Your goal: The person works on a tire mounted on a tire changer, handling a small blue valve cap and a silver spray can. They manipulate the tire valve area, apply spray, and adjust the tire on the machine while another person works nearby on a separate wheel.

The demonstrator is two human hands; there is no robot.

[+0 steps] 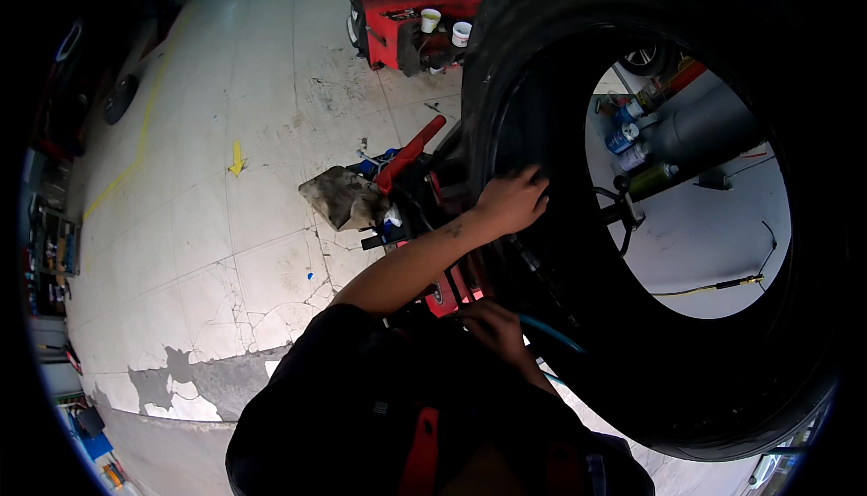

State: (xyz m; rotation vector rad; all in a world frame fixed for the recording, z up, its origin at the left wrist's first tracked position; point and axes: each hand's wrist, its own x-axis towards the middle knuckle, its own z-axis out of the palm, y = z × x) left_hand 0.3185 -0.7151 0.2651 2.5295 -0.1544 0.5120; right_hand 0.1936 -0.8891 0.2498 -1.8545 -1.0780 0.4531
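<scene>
Tyre (614, 356), big and black, stands on edge before the person, filling the right side of what I can see, its round opening facing this way with a dark metal bracket (621, 211) and the pale floor (713, 266) showing through. For work at that inner edge, I'd say the left hand (513, 201) does best with a loose wrist and light fingertips, feeling along the rubber in short passes rather than pressing hard in one spot. The teal hose (553, 335) wants to lie slack and well clear of the forearms, I should think, and the slender dark tool (526, 257) just below the left hand, partly lost in the shadow, deserves a glance before the fingers drop lower. As for where the tyre lies to the grip: its left inner edge is right at the left hand, which reaches across from the person's left with its fingers bent toward the hollow; whether they press, pinch or merely hover over the rubber, I cannot tell. Lower down, the right hand (498, 329) is beside the tyre's lower left part, close to the hose, fingers curled; against that darkness I cannot make out whether they close on anything.
</scene>
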